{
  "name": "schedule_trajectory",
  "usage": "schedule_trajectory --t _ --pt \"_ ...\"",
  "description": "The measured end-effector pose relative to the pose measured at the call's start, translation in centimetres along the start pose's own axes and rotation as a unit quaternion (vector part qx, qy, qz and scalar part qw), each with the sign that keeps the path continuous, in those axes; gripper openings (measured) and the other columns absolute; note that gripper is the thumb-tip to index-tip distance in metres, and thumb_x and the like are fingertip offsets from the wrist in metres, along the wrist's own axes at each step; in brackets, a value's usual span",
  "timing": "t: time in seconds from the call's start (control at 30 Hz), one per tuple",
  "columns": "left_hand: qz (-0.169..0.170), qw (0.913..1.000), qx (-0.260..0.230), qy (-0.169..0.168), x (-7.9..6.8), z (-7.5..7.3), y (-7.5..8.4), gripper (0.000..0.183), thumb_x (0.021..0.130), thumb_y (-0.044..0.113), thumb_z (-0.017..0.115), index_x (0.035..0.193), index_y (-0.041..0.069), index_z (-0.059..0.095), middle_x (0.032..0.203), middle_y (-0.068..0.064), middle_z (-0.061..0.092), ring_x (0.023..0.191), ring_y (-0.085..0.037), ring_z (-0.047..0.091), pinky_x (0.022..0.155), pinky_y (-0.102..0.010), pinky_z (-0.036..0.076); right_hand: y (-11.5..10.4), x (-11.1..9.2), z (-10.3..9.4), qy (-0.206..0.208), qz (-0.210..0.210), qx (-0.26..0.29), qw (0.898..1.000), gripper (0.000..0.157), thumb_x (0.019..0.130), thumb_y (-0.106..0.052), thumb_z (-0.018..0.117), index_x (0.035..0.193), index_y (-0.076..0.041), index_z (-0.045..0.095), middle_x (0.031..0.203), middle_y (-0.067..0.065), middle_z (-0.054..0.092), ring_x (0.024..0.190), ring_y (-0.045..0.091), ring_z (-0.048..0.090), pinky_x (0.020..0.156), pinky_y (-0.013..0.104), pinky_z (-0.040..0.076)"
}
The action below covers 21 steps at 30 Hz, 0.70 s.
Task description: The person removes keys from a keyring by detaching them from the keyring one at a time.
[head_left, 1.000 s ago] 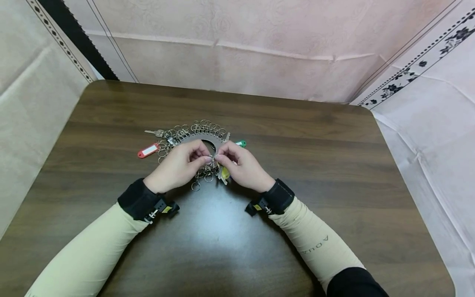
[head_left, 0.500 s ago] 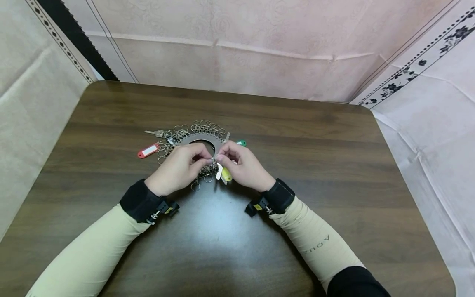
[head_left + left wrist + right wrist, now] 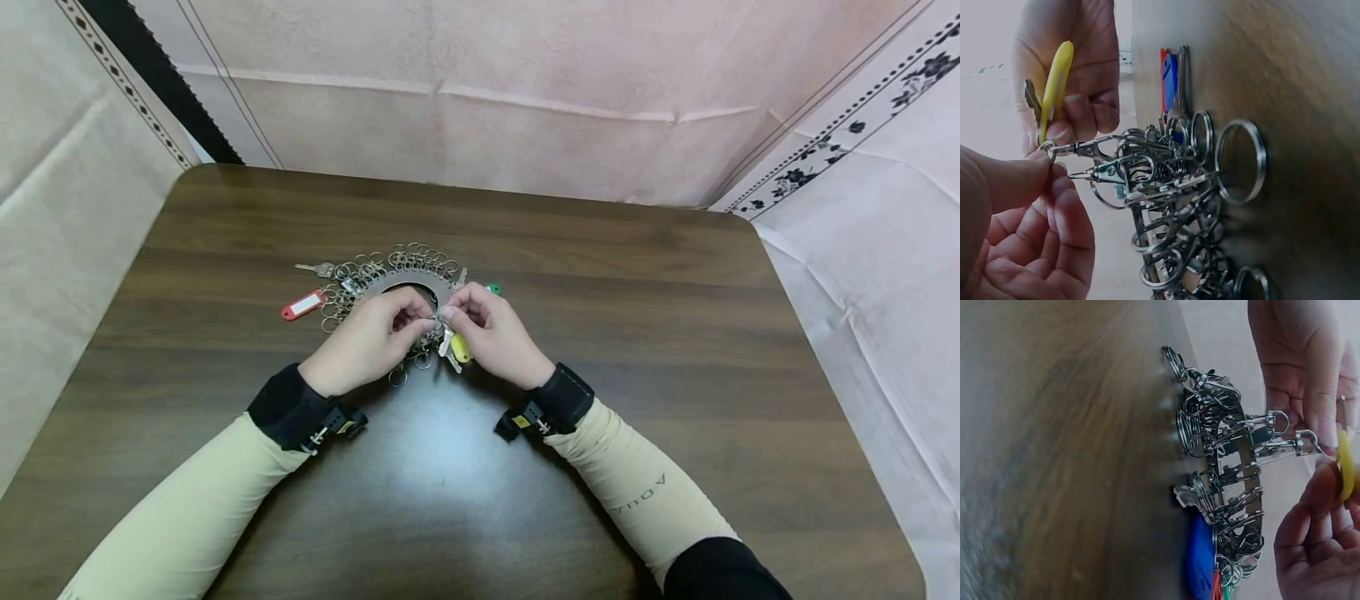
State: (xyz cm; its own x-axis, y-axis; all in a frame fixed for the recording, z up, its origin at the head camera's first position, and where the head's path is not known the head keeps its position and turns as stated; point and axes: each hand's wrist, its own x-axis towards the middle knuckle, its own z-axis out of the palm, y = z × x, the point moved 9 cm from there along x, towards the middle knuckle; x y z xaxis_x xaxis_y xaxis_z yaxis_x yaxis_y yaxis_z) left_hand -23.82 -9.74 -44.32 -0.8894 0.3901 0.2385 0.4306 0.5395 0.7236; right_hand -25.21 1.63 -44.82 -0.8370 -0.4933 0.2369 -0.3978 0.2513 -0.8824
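A grey ring-shaped holder (image 3: pixel 408 277) bristles with metal clasps and split rings on the table. At its near right side, my left hand (image 3: pixel 356 342) pinches a small split ring (image 3: pixel 1052 150) between thumb and forefinger. This ring joins a swivel clasp (image 3: pixel 1088 149). My right hand (image 3: pixel 498 337) faces it, pinching at the same ring; its fingertips partly hide the contact. From there hang a yellow key tag (image 3: pixel 461 348) and a silver key (image 3: pixel 445 343). Both hands are above the holder's edge, the fingertips nearly meeting.
A red tag (image 3: pixel 302 305) and a loose-hanging key (image 3: pixel 317 269) stick out at the holder's left. A green tag (image 3: pixel 492 288) shows behind the right hand, a blue tag (image 3: pixel 1201 556) in the right wrist view. Brown wooden table (image 3: pixel 675 350); pale cloth (image 3: pixel 525 100) hangs behind.
The left hand has shifted slightly right, toward the right fingertips. The yellow tag and key below the hands have swung and show more fully. The holder stays in place.
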Motion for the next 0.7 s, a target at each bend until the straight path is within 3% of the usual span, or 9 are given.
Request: schedule_trajectory --t 0.13,0.37,0.7 --pt "-0.015 0.9994 -0.022 -0.022 0.1 0.4 -0.4 0.007 0.088 0.012 0.067 0.094 0.009 0.066 0.08 -0.003 0.066 0.07 -0.009 0.055 0.063 -0.033 0.05 -1.1 -0.1 -0.1 0.006 -0.001 0.019 1.0 0.006 0.094 0.001 0.054 0.092 0.007 0.054 0.073 0.015 0.055 0.054 0.01 0.042 0.05 0.019 0.037" --pt "-0.049 0.9967 -0.038 -0.052 -0.2 0.9 -0.9 0.005 0.09 0.013 0.065 0.086 0.01 0.062 0.079 -0.003 0.061 0.069 -0.013 0.053 0.062 -0.033 0.047 1.8 0.1 0.4 -0.006 0.031 0.034 0.999 0.011 0.096 -0.011 0.056 0.092 -0.001 0.053 0.071 0.003 0.053 0.054 0.011 0.045 0.049 0.017 0.039" --pt "-0.05 0.9983 -0.029 -0.004 -0.2 0.0 -0.8 0.003 0.092 0.009 0.06 0.09 0.01 0.063 0.081 -0.005 0.061 0.072 -0.015 0.052 0.064 -0.035 0.046 1.4 0.1 0.5 -0.014 -0.02 0.013 1.0 0.012 0.093 -0.011 0.059 0.09 -0.001 0.053 0.078 0.008 0.056 0.053 0.012 0.045 0.048 0.02 0.038"
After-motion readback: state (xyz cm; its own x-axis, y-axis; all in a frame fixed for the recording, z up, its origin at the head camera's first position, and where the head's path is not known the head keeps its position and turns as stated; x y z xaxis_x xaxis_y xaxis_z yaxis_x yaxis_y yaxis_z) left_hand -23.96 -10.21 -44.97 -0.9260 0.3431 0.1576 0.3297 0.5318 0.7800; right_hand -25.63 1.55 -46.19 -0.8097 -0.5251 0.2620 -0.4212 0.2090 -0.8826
